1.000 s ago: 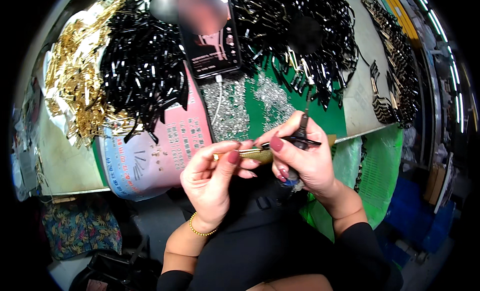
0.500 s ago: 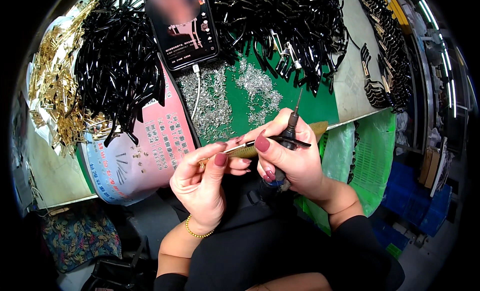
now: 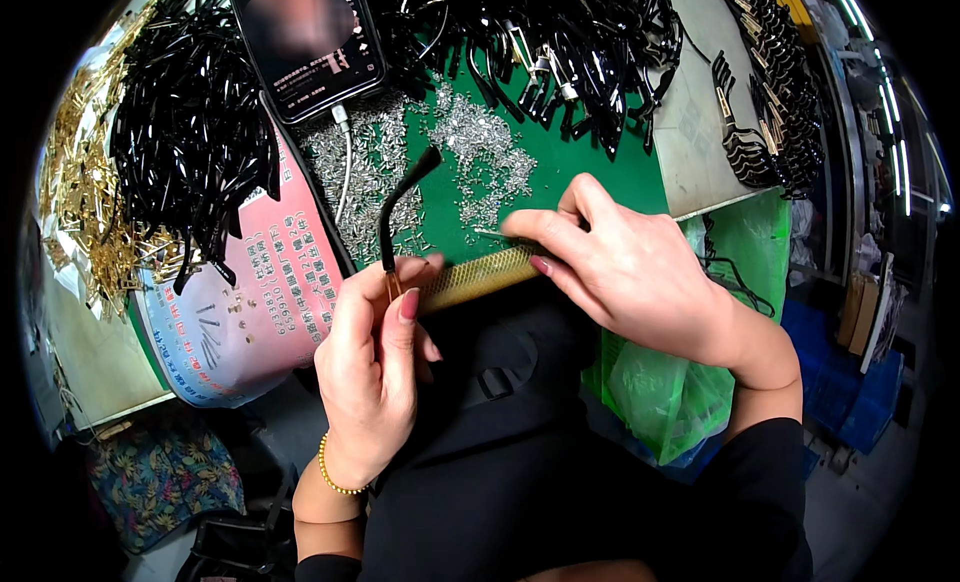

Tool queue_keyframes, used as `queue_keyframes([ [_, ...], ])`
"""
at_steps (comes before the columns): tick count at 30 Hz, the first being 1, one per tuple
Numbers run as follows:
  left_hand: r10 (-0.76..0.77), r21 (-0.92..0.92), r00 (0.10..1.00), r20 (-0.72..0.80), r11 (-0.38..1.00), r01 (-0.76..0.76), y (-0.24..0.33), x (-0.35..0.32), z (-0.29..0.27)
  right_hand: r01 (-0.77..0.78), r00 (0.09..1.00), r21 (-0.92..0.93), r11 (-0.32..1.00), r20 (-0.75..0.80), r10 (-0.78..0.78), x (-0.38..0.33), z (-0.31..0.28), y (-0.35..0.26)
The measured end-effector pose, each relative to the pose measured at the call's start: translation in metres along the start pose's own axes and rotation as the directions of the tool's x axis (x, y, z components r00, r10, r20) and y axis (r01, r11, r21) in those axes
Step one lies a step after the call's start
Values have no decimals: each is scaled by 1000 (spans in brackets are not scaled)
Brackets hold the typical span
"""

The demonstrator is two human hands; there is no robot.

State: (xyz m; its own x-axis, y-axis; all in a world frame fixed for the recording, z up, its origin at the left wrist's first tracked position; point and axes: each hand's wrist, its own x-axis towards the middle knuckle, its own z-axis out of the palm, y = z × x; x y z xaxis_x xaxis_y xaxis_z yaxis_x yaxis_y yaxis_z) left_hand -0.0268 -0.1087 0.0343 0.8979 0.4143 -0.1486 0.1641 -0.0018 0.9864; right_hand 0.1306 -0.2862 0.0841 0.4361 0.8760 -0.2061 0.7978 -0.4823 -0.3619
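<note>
My left hand (image 3: 370, 367) pinches an eyeglass temple (image 3: 392, 217) upright; its curved black tip points up and the golden end is between thumb and fingers. My right hand (image 3: 630, 267) is at the near edge of the green mat (image 3: 575, 182), over a yellowish mesh-textured edge strip (image 3: 475, 282). Its thumb and index finger are apart, the index fingertip beside a tiny silver piece (image 3: 487, 232); the other fingers are partly hidden. Just beyond lie a pile of small silver parts (image 3: 490, 152) and a second silver pile (image 3: 375, 187).
A phone (image 3: 310, 52) with a white cable stands behind the silver piles. Heaps of black temples (image 3: 190, 132) and golden parts (image 3: 80, 192) lie at the left, more black temples (image 3: 590, 42) at the back. A green basket (image 3: 760, 252) with clear plastic hangs at the right.
The screwdriver has left my right hand and is out of sight; that hand now reaches to the mat's edge. My left hand has turned the temple from lying across to upright.
</note>
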Motion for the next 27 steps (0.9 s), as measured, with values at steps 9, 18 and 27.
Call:
queue_keyframes([
  [9, -125, -202, 979, 160, 967, 157, -4, 7, 13, 49, 998, -36, 998, 27, -48, 4, 6, 4],
  [18, -164, -252, 980, 115, 949, 189, 3, 3, 6, 53, 998, -75, 996, 39, -50, 7, 6, 4],
  [27, -132, -212, 990, 44, 968, 138, -7, -8, -11, 54, 997, -66, 996, 60, -50, 3, 5, 7],
])
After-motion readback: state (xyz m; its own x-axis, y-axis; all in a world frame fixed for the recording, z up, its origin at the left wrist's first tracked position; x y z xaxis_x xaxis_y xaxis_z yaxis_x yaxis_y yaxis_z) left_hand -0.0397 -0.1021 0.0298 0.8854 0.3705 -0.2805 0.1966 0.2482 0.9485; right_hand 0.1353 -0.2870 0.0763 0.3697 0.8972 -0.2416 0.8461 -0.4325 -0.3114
